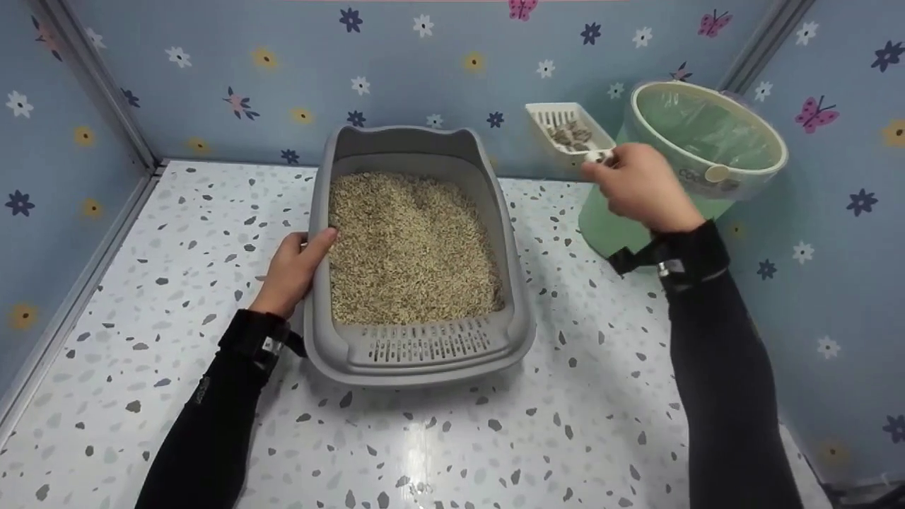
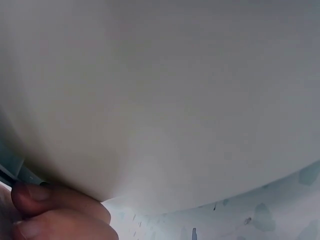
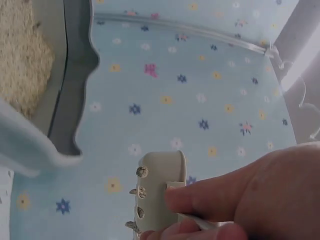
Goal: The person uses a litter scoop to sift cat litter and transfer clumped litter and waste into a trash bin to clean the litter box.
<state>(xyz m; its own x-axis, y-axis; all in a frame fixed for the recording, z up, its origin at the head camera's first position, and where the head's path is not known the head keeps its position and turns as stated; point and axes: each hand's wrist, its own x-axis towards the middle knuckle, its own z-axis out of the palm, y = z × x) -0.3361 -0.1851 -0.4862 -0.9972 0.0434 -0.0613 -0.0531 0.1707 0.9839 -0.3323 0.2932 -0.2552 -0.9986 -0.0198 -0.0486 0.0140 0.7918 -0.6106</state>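
A grey litter box (image 1: 416,375) filled with tan pellet litter (image 1: 417,247) stands on the speckled surface. My left hand (image 1: 295,268) grips its left rim, thumb over the edge; in the left wrist view the curled fingers (image 2: 65,215) lie against the box's underside (image 2: 165,100). My right hand (image 1: 645,185) holds a white slotted litter scoop (image 1: 590,127) by its handle, up in the air to the right of the box. Greyish clumps (image 1: 570,134) lie in the scoop. In the right wrist view, bits of clump poke through the slots of the scoop (image 3: 162,167).
A green bin (image 1: 608,223) with a cream rim and a clear liner (image 1: 700,127) stands at the right, just behind the right hand. Blue flowered walls (image 1: 424,63) close off the back and both sides. Speckled white floor (image 1: 177,283) surrounds the box.
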